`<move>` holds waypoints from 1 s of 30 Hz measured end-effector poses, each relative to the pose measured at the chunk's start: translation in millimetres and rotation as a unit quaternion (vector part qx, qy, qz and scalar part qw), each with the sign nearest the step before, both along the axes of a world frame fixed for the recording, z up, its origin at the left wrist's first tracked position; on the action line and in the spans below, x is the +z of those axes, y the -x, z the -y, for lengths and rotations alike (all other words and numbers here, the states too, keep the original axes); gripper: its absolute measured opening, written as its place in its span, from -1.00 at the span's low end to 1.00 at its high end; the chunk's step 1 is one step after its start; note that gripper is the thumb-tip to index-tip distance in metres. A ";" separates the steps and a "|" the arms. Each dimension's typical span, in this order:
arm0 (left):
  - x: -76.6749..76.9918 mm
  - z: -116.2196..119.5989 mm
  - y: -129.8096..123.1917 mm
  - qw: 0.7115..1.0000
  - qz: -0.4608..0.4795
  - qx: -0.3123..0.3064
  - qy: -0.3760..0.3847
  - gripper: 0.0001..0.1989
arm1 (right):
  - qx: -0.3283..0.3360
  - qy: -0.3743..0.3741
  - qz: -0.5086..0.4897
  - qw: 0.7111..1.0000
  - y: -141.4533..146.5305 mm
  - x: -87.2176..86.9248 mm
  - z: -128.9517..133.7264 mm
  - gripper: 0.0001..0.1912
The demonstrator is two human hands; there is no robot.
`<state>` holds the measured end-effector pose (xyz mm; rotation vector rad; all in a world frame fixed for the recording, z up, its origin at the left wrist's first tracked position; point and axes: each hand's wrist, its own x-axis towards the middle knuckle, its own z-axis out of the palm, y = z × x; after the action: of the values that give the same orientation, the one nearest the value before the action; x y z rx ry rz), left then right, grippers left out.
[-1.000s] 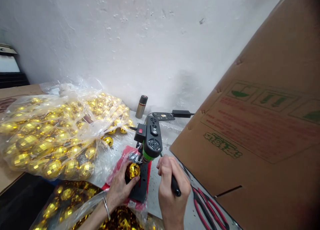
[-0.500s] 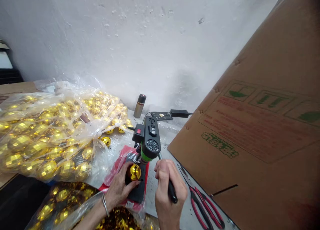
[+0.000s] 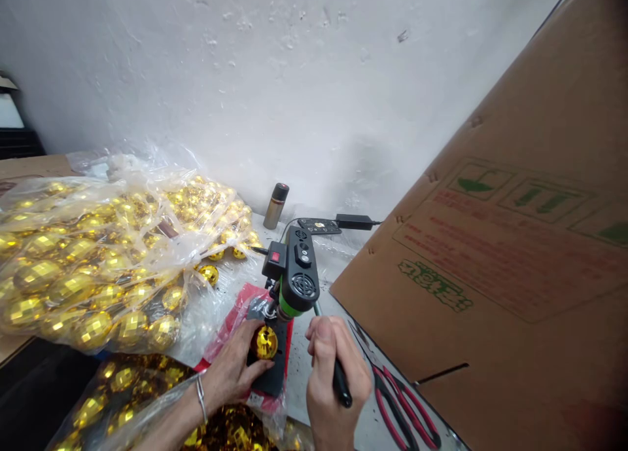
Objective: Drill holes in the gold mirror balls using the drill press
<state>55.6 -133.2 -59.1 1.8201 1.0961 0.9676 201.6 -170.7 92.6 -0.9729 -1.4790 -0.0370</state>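
A small black and green drill press stands at the centre over a dark base plate on red plastic. My left hand, with a silver bangle at the wrist, curls its thumb and fingers round a shiny gold ball below the drill's front end. My right hand is closed round the black-ended lever on the right of the press. The ball's underside and the drill tip are hard to make out.
Clear bags of gold faceted balls fill the left, with more balls at lower left. A bottle and a black adapter stand near the wall. Red-handled scissors lie right, beside a large cardboard box.
The gold ball and the fingers round it sit slightly lower in the picture. The view has shifted a little. Both hands keep their holds.
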 end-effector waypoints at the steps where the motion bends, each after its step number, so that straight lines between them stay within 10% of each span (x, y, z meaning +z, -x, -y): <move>1: 1.7 -1.6 -2.6 1.000 -0.001 0.003 0.002 -0.43 | 0.001 0.001 0.000 1.000 -0.2 -0.3 0.3 -0.68; 30: -3.1 -8.1 -9.4 0.997 -0.079 -0.008 -0.007 -0.47 | -0.014 -0.090 -0.011 0.996 1.7 -61.0 -5.5 -0.70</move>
<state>65.0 -125.2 -62.2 1.9406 1.1688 0.8357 200.0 -165.2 31.5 -0.8453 -1.4150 -0.1773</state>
